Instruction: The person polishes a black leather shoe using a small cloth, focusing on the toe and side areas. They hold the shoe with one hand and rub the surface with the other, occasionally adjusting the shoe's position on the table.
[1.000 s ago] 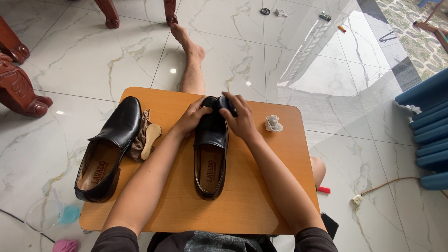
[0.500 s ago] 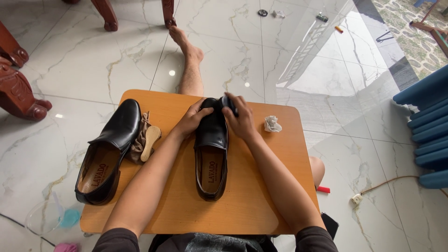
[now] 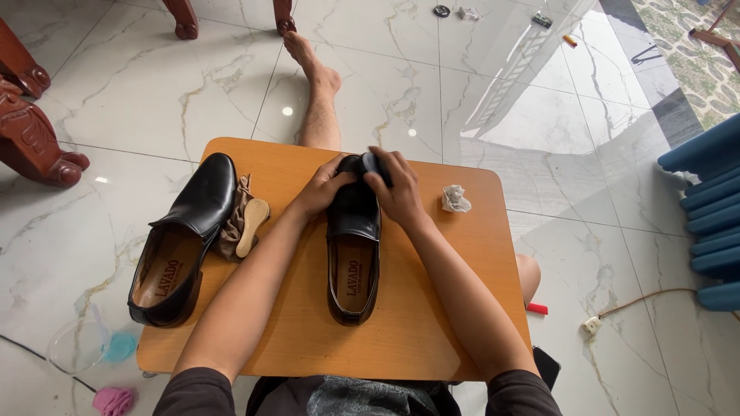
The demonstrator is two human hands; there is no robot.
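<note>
- Resting at the middle of the low wooden surface (image 3: 432, 323), a black leather shoe (image 3: 353, 254) points away from the person, its open heel end toward the camera.
- The left hand (image 3: 320, 189) is curled around the toe end from the left side, fingers wrapped against the leather and gripping it.
- The right hand (image 3: 395, 185) sits on the toe from the right, its fingers pinched around a small dark pad or cloth (image 3: 375, 163) pressed on the top of the shoe; what that dark thing is exactly cannot be told.
- Both hands meet over the toe, almost touching each other.
- A second black shoe (image 3: 181, 239) lies near the left edge of the surface, well apart from the first, slanted with its toe toward the far left corner.
- Just beside that second shoe, on its right, lies a wooden-handled brush (image 3: 252, 225) on a bunched brownish cloth (image 3: 231, 223).
- A crumpled white scrap (image 3: 455, 199) sits on the surface to the right of the right hand, near but apart.
- Beyond the far edge, a bare leg and foot (image 3: 312, 73) stretch out on the marble floor (image 3: 116, 92).
- Carved dark red furniture legs (image 3: 31, 135) stand at the far left on the floor, and a blue ribbed thing (image 3: 713, 216) shows at the right edge.
- A white cord with a plug (image 3: 593, 323) lies on the floor right of the surface.
</note>
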